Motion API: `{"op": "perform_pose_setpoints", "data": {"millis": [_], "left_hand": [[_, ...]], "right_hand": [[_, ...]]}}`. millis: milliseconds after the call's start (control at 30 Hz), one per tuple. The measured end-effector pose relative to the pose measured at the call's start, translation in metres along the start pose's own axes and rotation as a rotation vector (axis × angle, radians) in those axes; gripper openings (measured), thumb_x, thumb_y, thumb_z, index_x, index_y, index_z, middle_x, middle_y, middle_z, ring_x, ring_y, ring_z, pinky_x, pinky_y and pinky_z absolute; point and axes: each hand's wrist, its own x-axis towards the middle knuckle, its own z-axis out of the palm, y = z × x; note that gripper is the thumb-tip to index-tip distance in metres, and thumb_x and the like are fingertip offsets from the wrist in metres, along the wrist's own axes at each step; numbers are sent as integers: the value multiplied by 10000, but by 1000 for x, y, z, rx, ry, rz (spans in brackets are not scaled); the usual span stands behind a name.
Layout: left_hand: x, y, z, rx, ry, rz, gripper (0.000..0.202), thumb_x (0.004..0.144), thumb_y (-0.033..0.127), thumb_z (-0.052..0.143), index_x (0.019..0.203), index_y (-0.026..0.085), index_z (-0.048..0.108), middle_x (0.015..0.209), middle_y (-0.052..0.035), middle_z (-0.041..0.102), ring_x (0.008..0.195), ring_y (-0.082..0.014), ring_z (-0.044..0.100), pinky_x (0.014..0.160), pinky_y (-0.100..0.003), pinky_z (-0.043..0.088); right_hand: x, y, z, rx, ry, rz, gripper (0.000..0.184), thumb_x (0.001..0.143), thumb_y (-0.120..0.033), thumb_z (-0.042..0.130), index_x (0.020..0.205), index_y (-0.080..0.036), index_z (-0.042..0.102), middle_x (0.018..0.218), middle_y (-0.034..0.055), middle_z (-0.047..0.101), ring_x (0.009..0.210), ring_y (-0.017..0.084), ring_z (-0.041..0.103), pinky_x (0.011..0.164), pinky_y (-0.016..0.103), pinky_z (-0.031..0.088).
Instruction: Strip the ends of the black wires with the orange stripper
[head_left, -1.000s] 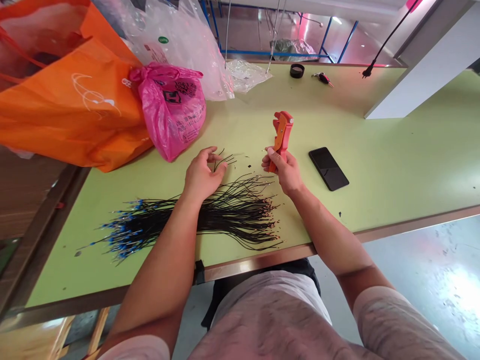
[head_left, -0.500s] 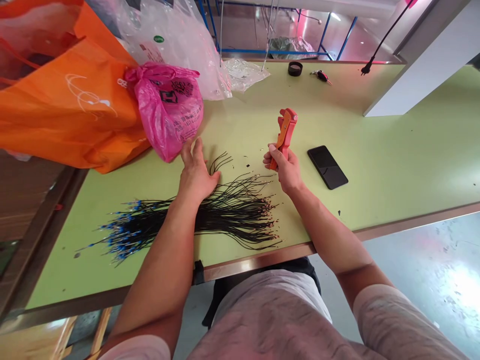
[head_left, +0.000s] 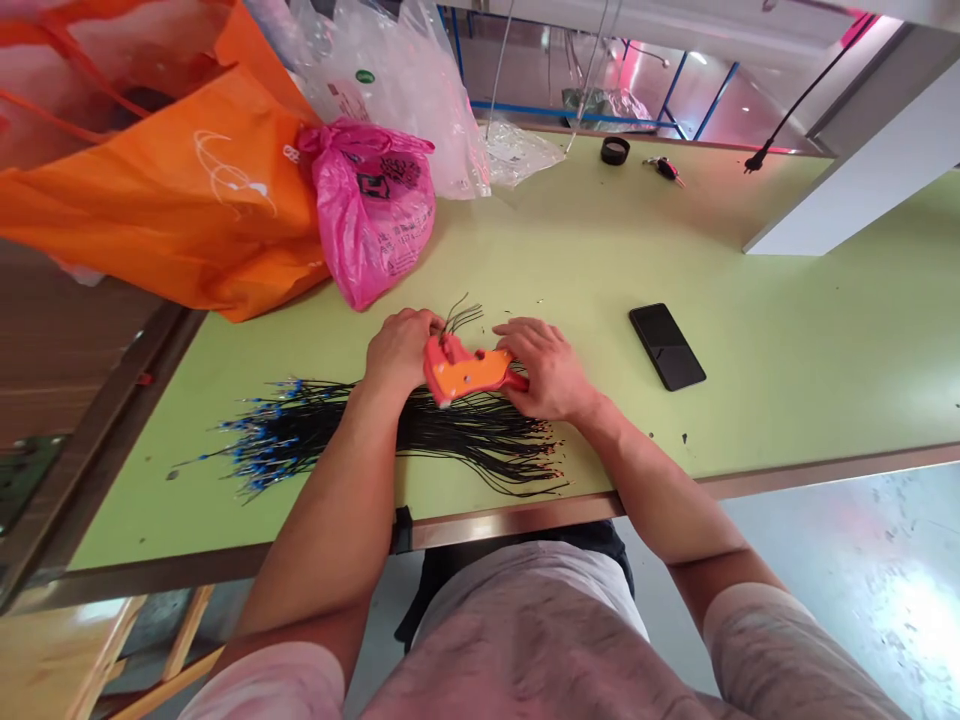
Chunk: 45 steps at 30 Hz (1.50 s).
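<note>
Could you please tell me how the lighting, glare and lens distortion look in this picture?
Head view: even, bright light with only soft shadows under the left hand, right hand and orange tool, all sharp; head view: strong white glare on the floor at lower right; head view: the wide lens bows the table edge, and the shirt at the bottom looks soft.

one head camera looks forward and down, close over the green table (head_left: 787,330).

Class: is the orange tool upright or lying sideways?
Sideways: the orange tool lies level over the black wires, right hand on its handle.
</note>
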Motion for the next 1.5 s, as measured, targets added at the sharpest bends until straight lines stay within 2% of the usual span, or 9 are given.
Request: {"op": "perform_pose_setpoints", "data": {"millis": [67, 233, 533, 733, 900, 1033, 1200, 1367, 1500], "left_hand": [[-2, 8, -3, 30, -24, -68, 442, 938, 444, 710, 1280, 173, 778, 1318, -196, 763, 1282, -409, 718, 1068, -522, 606], [-5, 17, -7, 63, 31, -110, 365, 970, 291, 627, 1279, 203, 800, 1341, -178, 770, 1313, -388, 705, 1082, -504, 605], [2, -20, -5, -38, 234, -302, 416, 1015, 311, 560, 1345, 233, 803, 1404, -194, 757, 1380, -457, 638, 1109, -609, 564], [3, -19, -1, -83, 365, -144, 502, 1028, 460, 551, 1382, 173, 763, 1446, -175, 707, 1434, -457, 577, 1147, -649, 520], [-7, 15, -11, -88, 419, 68, 450, 1051, 349, 493, 1436, 225, 688, 1509, -144, 683, 1485, -376, 563, 1311, -567, 425], [-14, 32, -14, -106, 390, 169, 444, 1049, 320, 516, 1447, 208, 678, 1508, -157, 694, 1478, -384, 573, 1319, -578, 408], [-12, 32, -6, -98, 396, 165, 426, 1050, 324, 510, 1410, 211, 706, 1458, -158, 735, 1421, -369, 624, 1253, -545, 480], [-9, 33, 7, -91, 374, 126, 405, 1025, 343, 515, 1343, 231, 740, 1381, -144, 783, 1339, -349, 680, 1134, -488, 560], [-10, 36, 15, -104, 359, 132, 433, 1029, 363, 481, 1321, 213, 763, 1355, -163, 795, 1302, -344, 724, 1094, -468, 580]], "right_hand": [[-3, -3, 6, -93, -140, -68, 425, 867, -308, 779, 1272, -197, 706, 1603, 183, 666, 1590, 414, 503, 1298, 630, 400], [-6, 0, 9, -156, -311, -43, 387, 916, -297, 768, 1280, -177, 719, 1580, 185, 696, 1521, 389, 598, 1259, 596, 454], [-2, -9, -10, -179, -413, 5, 364, 901, -229, 767, 1259, -171, 727, 1416, 183, 773, 1396, 378, 666, 1165, 560, 493], [-4, 3, -9, -57, -359, 27, 335, 904, -312, 793, 1218, -215, 729, 1410, 161, 775, 1336, 369, 697, 1154, 588, 511], [-1, 20, -25, 273, -170, 145, 454, 896, -440, 827, 1273, -204, 734, 1490, 181, 722, 1282, 320, 720, 1121, 514, 568], [3, 37, -35, 456, 97, 370, 451, 922, -604, 806, 1144, -216, 750, 1066, 65, 785, 943, 230, 720, 941, 429, 591], [6, 66, -23, 782, 487, 518, 540, 793, -700, 872, 984, -239, 665, 932, 12, 731, 892, 189, 715, 873, 371, 581], [11, 80, -11, 1001, 639, 589, 634, 662, -667, 950, 995, -234, 629, 882, 2, 709, 821, 170, 703, 834, 361, 610], [14, 85, -9, 1039, 645, 580, 614, 630, -617, 970, 964, -241, 617, 847, -17, 675, 772, 151, 661, 850, 381, 636]]}}
